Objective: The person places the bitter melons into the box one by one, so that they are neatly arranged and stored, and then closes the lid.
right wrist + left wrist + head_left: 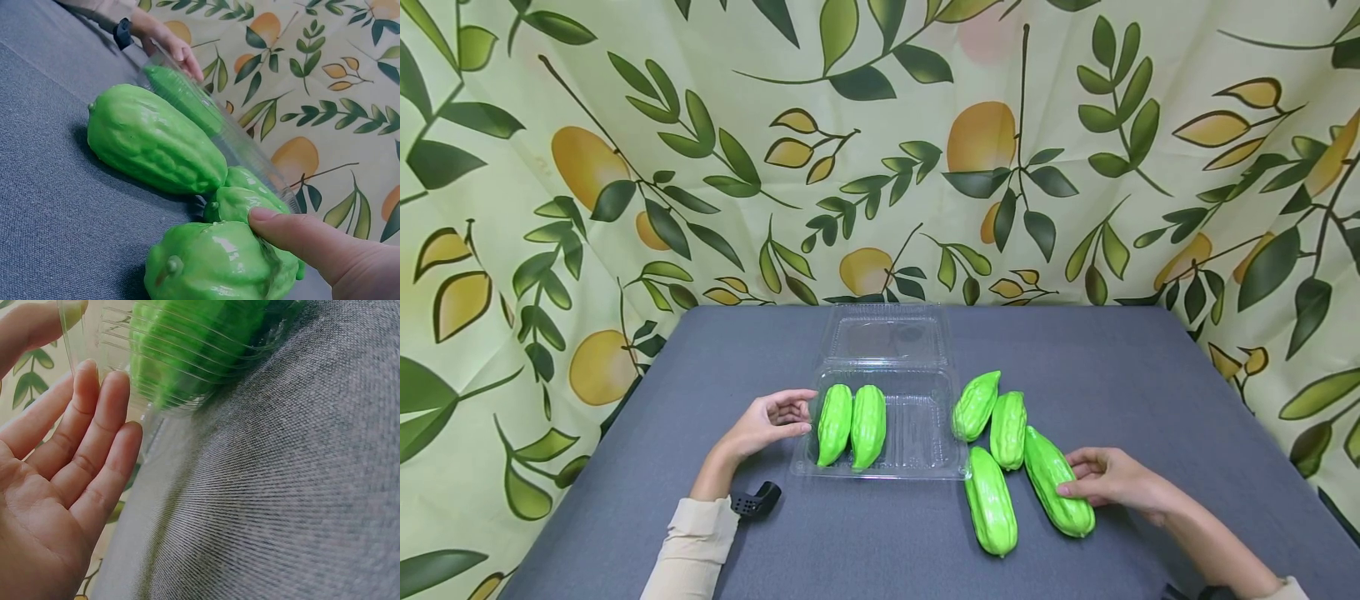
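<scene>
My right hand (1116, 479) grips a bumpy green bitter melon (1052, 475) lying slantwise on the right, its thumb (300, 234) across the top; the other fingers are mostly hidden. Left of it, an open clear plastic clamshell container (917, 429) holds two bitter melons side by side, one (835, 425) near the left wall and another (868, 427) beside it. My left hand (767, 425) holds the container's left rim, with fingertips (115, 381) against its outer side. Beside the gripped melon lie three loose bitter melons: one (976, 407), another (1008, 429) and a front one (991, 504).
Behind the tray part, the container's lid (886, 337) lies folded back. Everything stands on a grey cloth-covered table (865, 542). A leaf-and-fruit patterned curtain (880, 167) rises along the back and both sides. A black band (756, 500) sits on the left wrist.
</scene>
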`<action>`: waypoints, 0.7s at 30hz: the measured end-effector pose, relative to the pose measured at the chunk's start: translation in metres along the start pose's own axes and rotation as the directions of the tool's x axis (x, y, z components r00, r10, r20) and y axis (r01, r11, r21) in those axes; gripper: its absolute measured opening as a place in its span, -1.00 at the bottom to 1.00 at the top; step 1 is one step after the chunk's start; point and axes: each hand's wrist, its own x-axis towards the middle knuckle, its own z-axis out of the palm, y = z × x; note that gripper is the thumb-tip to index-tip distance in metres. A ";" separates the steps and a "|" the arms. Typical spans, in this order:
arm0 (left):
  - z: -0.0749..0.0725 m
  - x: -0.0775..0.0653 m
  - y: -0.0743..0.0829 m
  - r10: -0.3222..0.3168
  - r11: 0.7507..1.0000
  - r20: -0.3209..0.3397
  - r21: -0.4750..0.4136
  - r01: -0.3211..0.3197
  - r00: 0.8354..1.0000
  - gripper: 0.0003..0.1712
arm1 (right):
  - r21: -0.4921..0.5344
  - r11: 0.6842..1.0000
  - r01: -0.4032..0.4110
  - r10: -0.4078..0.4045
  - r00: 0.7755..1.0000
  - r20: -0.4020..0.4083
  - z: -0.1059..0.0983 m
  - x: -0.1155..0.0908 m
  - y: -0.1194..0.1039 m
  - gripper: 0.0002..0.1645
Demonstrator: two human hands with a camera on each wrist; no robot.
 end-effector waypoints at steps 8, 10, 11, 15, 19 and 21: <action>0.000 0.000 0.000 0.001 1.000 0.001 0.015 -0.001 1.000 -0.38 | 0.009 1.000 0.008 -0.008 1.000 0.027 -0.001 -0.001 -0.001 -0.15; 0.000 0.000 0.000 0.003 1.000 0.001 0.015 -0.003 1.000 -0.37 | 0.006 1.000 0.011 -0.011 0.999 0.030 -0.001 -0.001 -0.001 -0.13; 0.000 0.000 0.000 0.002 1.000 0.001 0.014 -0.002 1.000 -0.37 | 0.004 1.000 0.014 -0.014 0.999 0.028 -0.001 -0.001 -0.002 -0.12; 0.000 0.000 0.000 0.001 1.000 0.000 0.014 -0.001 1.000 -0.37 | -0.002 1.000 0.009 -0.009 1.000 0.023 -0.001 -0.002 -0.003 -0.10; -0.001 0.000 0.000 -0.003 1.000 -0.002 0.015 0.003 1.000 -0.38 | -0.004 1.000 -0.002 0.002 1.000 0.019 -0.002 -0.002 -0.003 -0.09; 0.000 0.000 0.000 -0.002 1.000 -0.001 0.013 0.002 1.000 -0.37 | -0.007 1.000 -0.004 0.004 1.000 0.021 -0.002 -0.001 -0.003 -0.08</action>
